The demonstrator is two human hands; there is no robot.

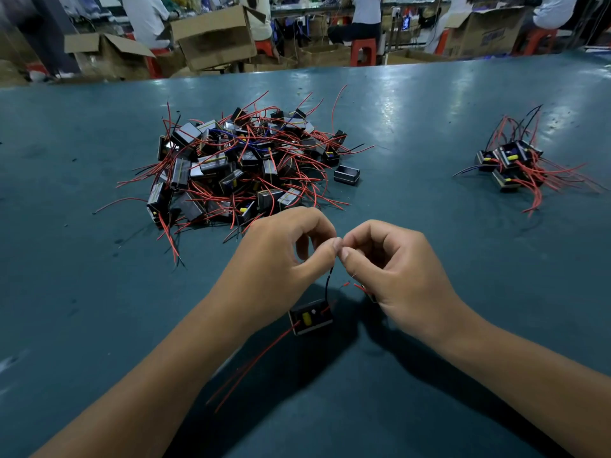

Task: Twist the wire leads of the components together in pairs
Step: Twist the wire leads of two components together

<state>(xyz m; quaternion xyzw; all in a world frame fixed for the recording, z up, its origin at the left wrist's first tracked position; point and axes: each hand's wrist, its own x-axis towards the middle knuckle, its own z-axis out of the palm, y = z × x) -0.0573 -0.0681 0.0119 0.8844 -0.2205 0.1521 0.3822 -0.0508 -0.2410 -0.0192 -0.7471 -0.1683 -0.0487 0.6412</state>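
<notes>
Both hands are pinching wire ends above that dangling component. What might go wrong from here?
1. The component seems to hang from the thin black lead that the left hand and right hand pinch; a slip would likely drop it.
2. Its loose red leads trail near the left forearm and may snag.

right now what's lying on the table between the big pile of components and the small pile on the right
In the head view, one lone black component lies just right of the big pile. From there to the small pile the green table is bare.
</notes>
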